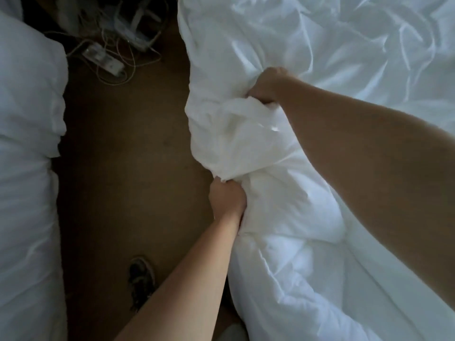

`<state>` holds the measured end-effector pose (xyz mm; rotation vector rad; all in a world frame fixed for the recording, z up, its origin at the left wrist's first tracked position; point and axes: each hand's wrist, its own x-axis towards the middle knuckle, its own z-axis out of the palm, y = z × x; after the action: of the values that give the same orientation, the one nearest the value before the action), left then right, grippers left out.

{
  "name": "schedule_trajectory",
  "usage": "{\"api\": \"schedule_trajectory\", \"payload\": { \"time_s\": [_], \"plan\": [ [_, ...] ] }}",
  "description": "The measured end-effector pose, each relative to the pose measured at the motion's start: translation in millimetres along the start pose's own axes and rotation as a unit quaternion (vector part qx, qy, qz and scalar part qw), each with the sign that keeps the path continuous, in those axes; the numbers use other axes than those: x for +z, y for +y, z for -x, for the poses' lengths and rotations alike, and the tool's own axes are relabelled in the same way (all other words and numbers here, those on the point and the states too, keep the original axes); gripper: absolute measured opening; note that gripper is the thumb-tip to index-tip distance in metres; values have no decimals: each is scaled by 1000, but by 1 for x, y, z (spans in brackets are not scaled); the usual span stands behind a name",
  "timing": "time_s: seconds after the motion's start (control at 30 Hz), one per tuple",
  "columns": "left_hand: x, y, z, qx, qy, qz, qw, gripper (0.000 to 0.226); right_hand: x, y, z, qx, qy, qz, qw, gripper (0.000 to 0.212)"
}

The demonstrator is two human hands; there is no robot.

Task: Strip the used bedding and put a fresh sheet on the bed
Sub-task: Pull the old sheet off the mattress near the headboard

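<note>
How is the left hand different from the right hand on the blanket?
The left hand grips the white duvet at its edge, beside the brown floor; the right hand grips it farther from the camera, away from the floor. The left arm reaches in over the floor; the right arm lies across the duvet. Both are closed fists bunching the same duvet.

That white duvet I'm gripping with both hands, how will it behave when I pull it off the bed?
The white duvet will likely flop: it bunches into folds where the left hand and right hand grip it. Its puffy look suggests light but bulky. Loose ends may drag on the floor.
</note>
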<state>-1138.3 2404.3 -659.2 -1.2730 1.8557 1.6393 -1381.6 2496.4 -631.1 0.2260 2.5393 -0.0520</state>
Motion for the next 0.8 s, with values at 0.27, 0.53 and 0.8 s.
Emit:
{"api": "schedule_trajectory", "payload": {
  "time_s": [0.27, 0.53, 0.8],
  "plan": [
    [-18, -12, 26, 150, 52, -86, 984, 32, -19, 18, -3, 75, 163, -361, 915, 67],
    [-32, -67, 84, 262, 83, -139, 951, 30, -73, 30, -14, 83, 296, -434, 847, 48],
    [-14, -25, 26, -48, 139, 84, 986, 22, -6, 49, 145, -264, 237, -130, 926, 83]
  ]
}}
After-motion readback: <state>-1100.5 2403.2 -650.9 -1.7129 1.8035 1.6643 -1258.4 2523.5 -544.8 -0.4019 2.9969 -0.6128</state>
